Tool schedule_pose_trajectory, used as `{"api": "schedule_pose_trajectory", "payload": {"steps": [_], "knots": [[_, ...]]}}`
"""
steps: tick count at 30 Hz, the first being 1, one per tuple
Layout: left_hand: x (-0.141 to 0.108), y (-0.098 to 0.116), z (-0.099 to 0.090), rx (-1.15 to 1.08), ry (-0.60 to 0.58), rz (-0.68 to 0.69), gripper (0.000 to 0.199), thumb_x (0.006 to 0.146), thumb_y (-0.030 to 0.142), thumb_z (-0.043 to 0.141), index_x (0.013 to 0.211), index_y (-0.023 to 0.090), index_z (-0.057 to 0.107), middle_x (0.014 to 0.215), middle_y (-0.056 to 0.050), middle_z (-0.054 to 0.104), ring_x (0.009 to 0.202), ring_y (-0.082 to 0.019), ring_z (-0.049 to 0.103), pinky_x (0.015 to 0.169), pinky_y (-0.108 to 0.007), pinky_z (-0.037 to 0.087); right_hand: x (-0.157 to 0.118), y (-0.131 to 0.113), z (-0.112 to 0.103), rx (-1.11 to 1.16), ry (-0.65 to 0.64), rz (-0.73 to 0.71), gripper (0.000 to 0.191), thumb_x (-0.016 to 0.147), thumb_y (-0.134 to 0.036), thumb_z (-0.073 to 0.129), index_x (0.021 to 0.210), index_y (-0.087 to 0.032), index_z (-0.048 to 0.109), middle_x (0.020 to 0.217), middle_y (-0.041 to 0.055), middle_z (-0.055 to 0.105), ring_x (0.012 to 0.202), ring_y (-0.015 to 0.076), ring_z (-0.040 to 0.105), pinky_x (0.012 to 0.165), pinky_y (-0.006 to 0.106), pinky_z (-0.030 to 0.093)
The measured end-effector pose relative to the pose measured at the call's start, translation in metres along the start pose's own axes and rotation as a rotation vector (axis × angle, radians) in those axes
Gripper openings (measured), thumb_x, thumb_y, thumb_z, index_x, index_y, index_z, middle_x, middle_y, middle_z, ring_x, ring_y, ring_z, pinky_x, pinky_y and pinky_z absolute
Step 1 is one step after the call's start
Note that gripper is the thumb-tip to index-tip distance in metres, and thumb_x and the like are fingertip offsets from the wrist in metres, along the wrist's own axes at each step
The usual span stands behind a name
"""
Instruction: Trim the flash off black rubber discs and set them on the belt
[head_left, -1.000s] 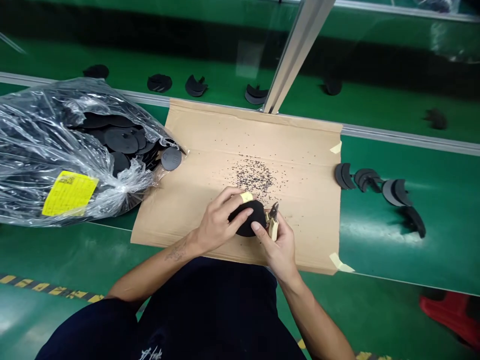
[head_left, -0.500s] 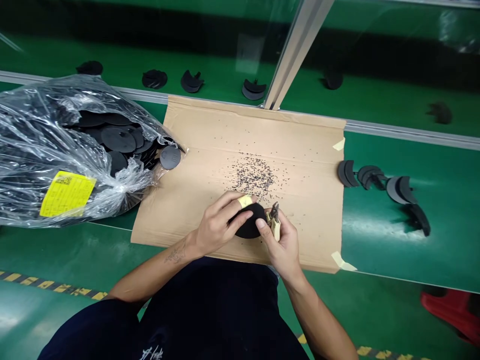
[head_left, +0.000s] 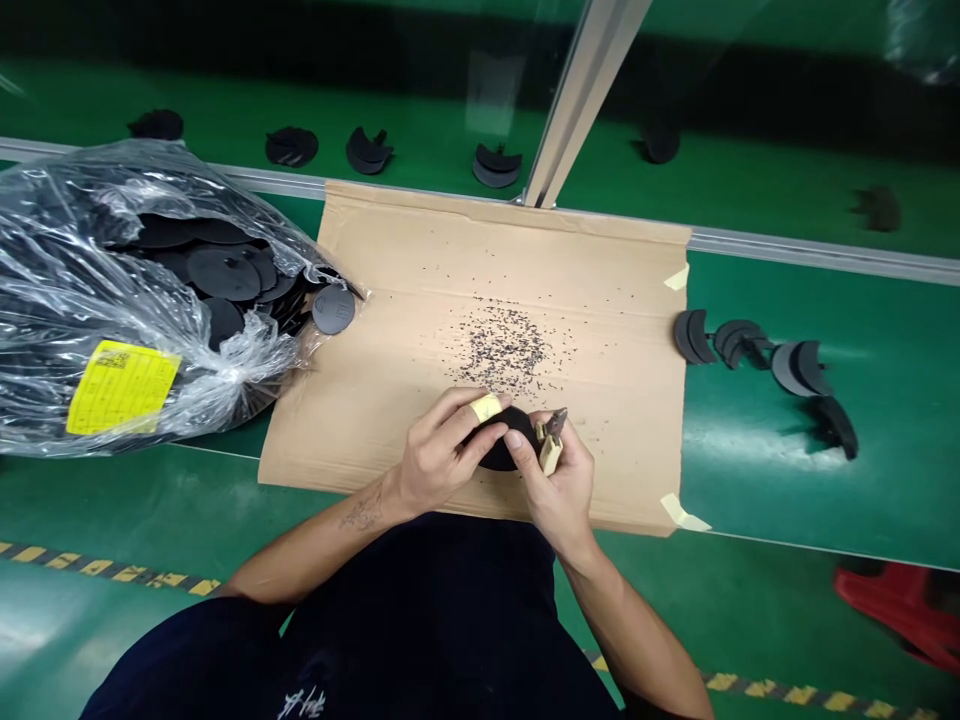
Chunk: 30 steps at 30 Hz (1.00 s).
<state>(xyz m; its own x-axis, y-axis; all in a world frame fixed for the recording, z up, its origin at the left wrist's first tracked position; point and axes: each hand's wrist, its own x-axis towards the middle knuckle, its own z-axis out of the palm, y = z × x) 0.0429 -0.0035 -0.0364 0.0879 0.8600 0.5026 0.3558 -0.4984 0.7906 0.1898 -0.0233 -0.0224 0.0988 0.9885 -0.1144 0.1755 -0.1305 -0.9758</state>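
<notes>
Between my hands, over the near part of a brown cardboard sheet (head_left: 615,400), is a round black disc (head_left: 501,453). My left hand (head_left: 442,445), with yellow tape round one finger, grips the disc's left side. The right side of the disc is pinched by the thumb of my right hand (head_left: 559,480). That same hand also keeps a pair of cutters (head_left: 552,440) with pale yellow handles in its palm, jaws pointing up and away. Just beyond my fingers, many tiny black bits (head_left: 506,345) lie scattered on the cardboard.
A clear plastic bag (head_left: 150,300) of black discs with a yellow label lies at the left; one grey disc (head_left: 334,309) sits at its mouth. Black curved parts (head_left: 739,343) stand on the green table at the right. A metal post (head_left: 589,100) rises behind the cardboard.
My right thumb has moved left and inward over the disc, and the cutters have tilted to the right. The whole view has shifted slightly.
</notes>
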Motion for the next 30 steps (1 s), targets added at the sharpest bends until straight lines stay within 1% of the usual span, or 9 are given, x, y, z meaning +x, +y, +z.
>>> {"api": "schedule_pose_trajectory", "payload": {"steps": [2,4,5,7,12,15,19,25,30], "knots": [[0.0,0.001,-0.001,-0.139,-0.012,-0.153,0.037,0.092,0.025,0.07,0.128,0.018,0.062,0.11,-0.008,0.072,0.1,-0.016,0.07,0.087,-0.025,0.06,-0.002,0.003,-0.001,-0.01,0.03,-0.035,0.029,0.089,-0.049,0.066,0.083,-0.023,0.054,0.071,-0.003,0.049,0.064,0.0136,0.047,0.06,0.027,0.044],[0.003,0.004,-0.005,-0.303,-0.067,-0.31,0.034,0.092,0.032,0.071,0.122,0.017,0.065,0.105,-0.008,0.074,0.094,-0.015,0.071,0.082,-0.023,0.06,-0.004,0.007,-0.002,0.0,0.051,-0.084,0.029,0.09,-0.05,0.066,0.084,-0.024,0.055,0.074,-0.0011,0.055,0.068,0.0151,0.052,0.063,0.029,0.046],[0.004,0.005,-0.007,-0.368,-0.1,-0.355,0.03,0.092,0.034,0.07,0.116,0.016,0.068,0.101,-0.007,0.074,0.09,-0.015,0.072,0.08,-0.023,0.06,-0.004,0.009,-0.002,0.017,0.055,-0.114,0.029,0.09,-0.05,0.067,0.085,-0.024,0.055,0.077,-0.0001,0.057,0.07,0.016,0.055,0.065,0.03,0.047],[0.007,0.008,-0.011,-0.435,-0.146,-0.376,0.026,0.092,0.037,0.07,0.106,0.015,0.073,0.093,-0.007,0.075,0.085,-0.015,0.071,0.077,-0.024,0.059,-0.004,0.014,-0.001,0.082,0.057,-0.192,0.027,0.09,-0.048,0.068,0.086,-0.025,0.055,0.08,0.0011,0.061,0.074,0.0175,0.059,0.068,0.032,0.049],[0.012,0.013,-0.018,-0.416,-0.199,-0.278,0.027,0.089,0.038,0.073,0.106,0.016,0.075,0.094,-0.009,0.077,0.088,-0.017,0.071,0.08,-0.028,0.059,-0.002,0.021,0.006,0.226,0.006,-0.399,0.013,0.095,-0.037,0.064,0.092,-0.027,0.056,0.081,0.0004,0.064,0.075,0.0181,0.062,0.071,0.037,0.052],[0.013,0.015,-0.022,-0.372,-0.246,-0.185,0.022,0.093,0.034,0.069,0.105,0.017,0.075,0.094,-0.009,0.077,0.089,-0.018,0.071,0.083,-0.031,0.059,-0.002,0.022,0.006,0.233,-0.016,-0.454,0.008,0.096,-0.033,0.063,0.094,-0.028,0.057,0.081,-0.0004,0.064,0.074,0.0174,0.063,0.071,0.037,0.053],[0.016,0.018,-0.025,-0.371,-0.299,-0.104,0.024,0.095,0.031,0.065,0.113,0.017,0.073,0.099,-0.011,0.077,0.091,-0.018,0.07,0.083,-0.032,0.058,-0.005,0.022,0.003,0.196,-0.01,-0.494,0.007,0.097,-0.032,0.062,0.094,-0.029,0.056,0.08,-0.0004,0.064,0.073,0.0175,0.063,0.072,0.039,0.054],[0.016,0.019,-0.024,-0.393,-0.225,-0.009,0.026,0.091,0.029,0.071,0.113,0.016,0.074,0.098,-0.011,0.078,0.091,-0.018,0.071,0.082,-0.032,0.058,-0.004,0.025,0.001,0.214,-0.038,-0.582,0.007,0.097,-0.029,0.063,0.1,-0.028,0.058,0.085,0.001,0.066,0.076,0.018,0.065,0.07,0.039,0.056],[0.016,0.02,-0.023,-0.391,-0.19,0.016,0.019,0.089,0.024,0.073,0.105,0.013,0.075,0.09,-0.01,0.078,0.087,-0.017,0.071,0.079,-0.029,0.058,-0.004,0.025,0.002,0.263,-0.064,-0.61,0.008,0.096,-0.024,0.065,0.101,-0.026,0.06,0.087,0.0013,0.066,0.078,0.0177,0.065,0.073,0.039,0.056]]}}
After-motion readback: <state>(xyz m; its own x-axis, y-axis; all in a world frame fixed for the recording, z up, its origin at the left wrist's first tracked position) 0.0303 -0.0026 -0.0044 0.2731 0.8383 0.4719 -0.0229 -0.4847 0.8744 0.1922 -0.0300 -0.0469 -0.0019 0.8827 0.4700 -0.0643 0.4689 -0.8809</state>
